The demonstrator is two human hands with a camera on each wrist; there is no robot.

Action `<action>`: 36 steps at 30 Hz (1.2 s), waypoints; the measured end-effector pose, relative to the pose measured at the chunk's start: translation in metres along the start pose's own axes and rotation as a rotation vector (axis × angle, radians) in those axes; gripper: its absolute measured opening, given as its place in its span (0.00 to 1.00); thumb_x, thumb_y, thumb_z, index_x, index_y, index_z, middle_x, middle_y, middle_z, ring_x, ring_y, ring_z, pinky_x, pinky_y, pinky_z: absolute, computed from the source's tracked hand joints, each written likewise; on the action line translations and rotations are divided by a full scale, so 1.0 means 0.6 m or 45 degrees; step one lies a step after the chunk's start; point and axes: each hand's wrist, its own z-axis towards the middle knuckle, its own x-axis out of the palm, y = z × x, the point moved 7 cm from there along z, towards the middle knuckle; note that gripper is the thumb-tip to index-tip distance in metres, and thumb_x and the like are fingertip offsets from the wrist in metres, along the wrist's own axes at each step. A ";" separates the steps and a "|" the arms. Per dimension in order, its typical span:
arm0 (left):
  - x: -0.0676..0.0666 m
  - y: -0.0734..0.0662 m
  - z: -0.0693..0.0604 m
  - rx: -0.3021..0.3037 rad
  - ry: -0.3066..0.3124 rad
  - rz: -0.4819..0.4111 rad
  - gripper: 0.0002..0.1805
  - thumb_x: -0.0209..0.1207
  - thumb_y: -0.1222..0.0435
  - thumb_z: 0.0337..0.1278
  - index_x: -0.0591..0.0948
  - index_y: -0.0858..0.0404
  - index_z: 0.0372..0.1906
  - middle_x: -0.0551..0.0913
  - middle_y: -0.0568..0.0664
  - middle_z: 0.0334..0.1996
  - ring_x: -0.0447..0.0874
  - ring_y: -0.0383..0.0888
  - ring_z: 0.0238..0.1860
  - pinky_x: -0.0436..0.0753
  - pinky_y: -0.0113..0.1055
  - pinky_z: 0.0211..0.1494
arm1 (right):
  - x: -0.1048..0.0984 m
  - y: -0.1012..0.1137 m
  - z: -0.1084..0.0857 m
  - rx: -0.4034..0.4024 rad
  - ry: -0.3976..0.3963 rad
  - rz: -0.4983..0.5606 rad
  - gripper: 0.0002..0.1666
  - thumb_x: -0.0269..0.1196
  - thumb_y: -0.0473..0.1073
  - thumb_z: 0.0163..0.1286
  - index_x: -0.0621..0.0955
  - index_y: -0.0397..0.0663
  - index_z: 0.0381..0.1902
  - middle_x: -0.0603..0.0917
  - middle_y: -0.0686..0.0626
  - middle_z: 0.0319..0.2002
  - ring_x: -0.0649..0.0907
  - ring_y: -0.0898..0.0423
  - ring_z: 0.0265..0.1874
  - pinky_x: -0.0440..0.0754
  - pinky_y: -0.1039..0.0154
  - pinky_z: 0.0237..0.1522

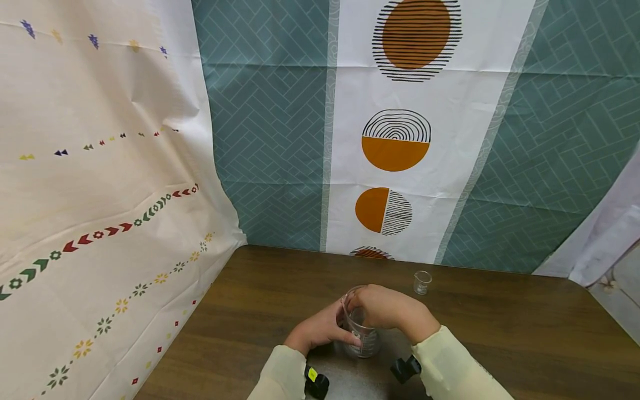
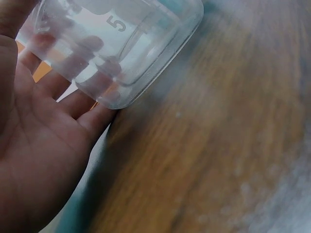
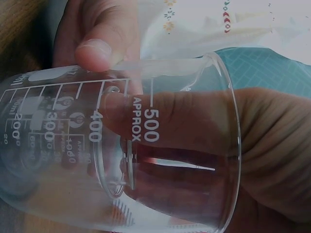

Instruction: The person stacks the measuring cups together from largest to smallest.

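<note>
A large clear glass beaker (image 1: 368,343) with white markings up to 500 stands on the table near its front. My left hand (image 1: 322,326) holds it from the left side, thumb in front and fingers behind, as the left wrist view shows through the glass. My right hand (image 1: 392,308) reaches in over the rim. In the right wrist view its thumb and fingers are inside the large beaker, about the rim of a smaller beaker (image 3: 77,141) nested there. Another rim shows close to that one; whether it is a further beaker I cannot tell.
A tiny glass beaker (image 1: 422,283) stands farther back on the brown wooden table (image 1: 500,316), right of the hands. A patterned curtain (image 1: 270,139) hangs behind the table, and a white printed cloth (image 1: 100,222) hangs along the left side.
</note>
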 end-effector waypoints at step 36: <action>-0.002 -0.001 -0.002 -0.013 -0.019 0.030 0.52 0.70 0.58 0.51 0.50 0.34 0.74 0.57 0.34 0.73 0.60 0.40 0.72 0.65 0.42 0.73 | -0.001 0.000 0.000 0.003 0.002 0.004 0.15 0.72 0.34 0.53 0.87 0.51 0.39 0.86 0.55 0.40 0.83 0.58 0.41 0.82 0.65 0.46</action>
